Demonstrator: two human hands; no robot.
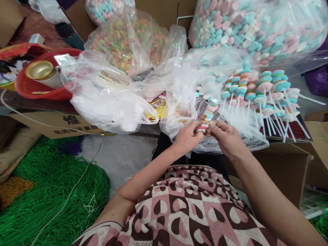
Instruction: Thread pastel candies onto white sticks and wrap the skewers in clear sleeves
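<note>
Low over the table's front edge, my left hand (189, 136) and my right hand (225, 135) meet, both closed in a pinch. Between their fingertips is the pink and white lower end of a small printed plastic packet (210, 111). A colourful cartoon figure shows on its upper part, and the fingers hide some of its end. Clear plastic bags (179, 102) lie around and under the hands. Just to the right, candy skewers (241, 87) of stacked pastel and orange sweets lie in a heap, their white sticks pointing toward me.
A large bag of pastel marshmallows (230, 30) stands at the back right. Behind the left side is a bag of orange and green gummies (120, 37). A red basin (23, 80) holds a tape roll. Green cord (64, 184) piles on the floor; an open carton (282, 171) sits lower right.
</note>
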